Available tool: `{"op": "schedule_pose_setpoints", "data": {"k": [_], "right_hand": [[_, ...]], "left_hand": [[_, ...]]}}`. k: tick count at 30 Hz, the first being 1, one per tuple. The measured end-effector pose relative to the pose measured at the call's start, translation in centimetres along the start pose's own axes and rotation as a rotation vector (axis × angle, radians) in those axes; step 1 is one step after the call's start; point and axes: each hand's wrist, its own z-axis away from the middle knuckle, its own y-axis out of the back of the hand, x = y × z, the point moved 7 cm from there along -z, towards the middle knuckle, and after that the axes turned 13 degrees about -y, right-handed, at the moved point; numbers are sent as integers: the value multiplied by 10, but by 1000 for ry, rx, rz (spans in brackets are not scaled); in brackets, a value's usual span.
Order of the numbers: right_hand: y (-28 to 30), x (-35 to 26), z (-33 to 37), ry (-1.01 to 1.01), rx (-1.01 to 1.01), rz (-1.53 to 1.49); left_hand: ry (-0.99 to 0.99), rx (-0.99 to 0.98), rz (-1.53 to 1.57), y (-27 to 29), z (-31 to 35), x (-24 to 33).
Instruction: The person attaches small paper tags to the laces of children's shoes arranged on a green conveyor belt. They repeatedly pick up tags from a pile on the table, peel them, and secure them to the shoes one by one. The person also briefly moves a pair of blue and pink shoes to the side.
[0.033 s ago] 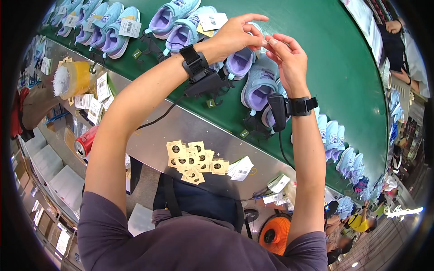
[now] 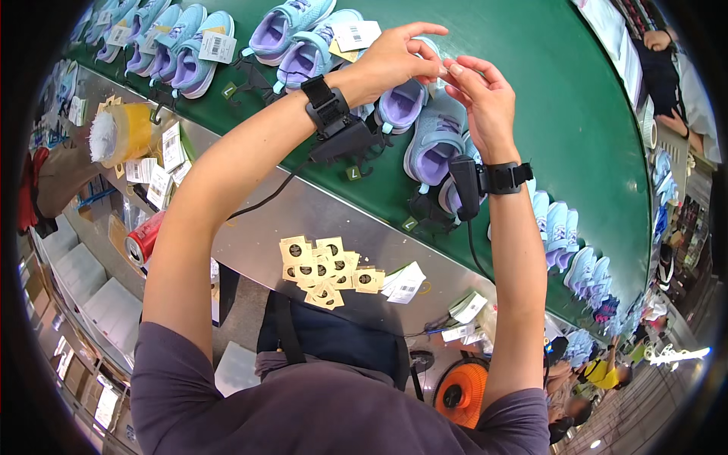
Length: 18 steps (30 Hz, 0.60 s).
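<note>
I see the left hand (image 2: 390, 64) and the right hand (image 2: 491, 98) come together over the green tabletop (image 2: 565, 106), their fingertips almost meeting. On each hand the thumb and forefinger are closed nearly to a pinch, and the other fingers are loosely bent. Whether they hold some small thing — this I cannot tell, it is too tiny from here. Below the fingers, on the person's side, lies a light-blue shoe (image 2: 438, 140) with lilac lining, its far end partly hidden. To the left of the fingers, a white tag (image 2: 356, 35) rests upon another blue shoe (image 2: 302, 64). Well apart from the fingers, nearer to the body, yellow cards (image 2: 322, 269) lie loosely heaped on a metal ledge (image 2: 243, 239) — white labels (image 2: 404, 283) just beside.
</note>
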Motion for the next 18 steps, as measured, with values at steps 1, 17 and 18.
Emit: {"op": "schedule_pose_setpoints", "data": {"k": [1,17,18], "right_hand": [[-2,0,1,5,0,9],[-24,-32,86,579,237,1247],[-21,-22,100,476,210,1364]], "left_hand": [[5,5,-2,0,0,1],[-414,127,-554,-5,34,47],[-373,115,-626,-4,43,45]]}}
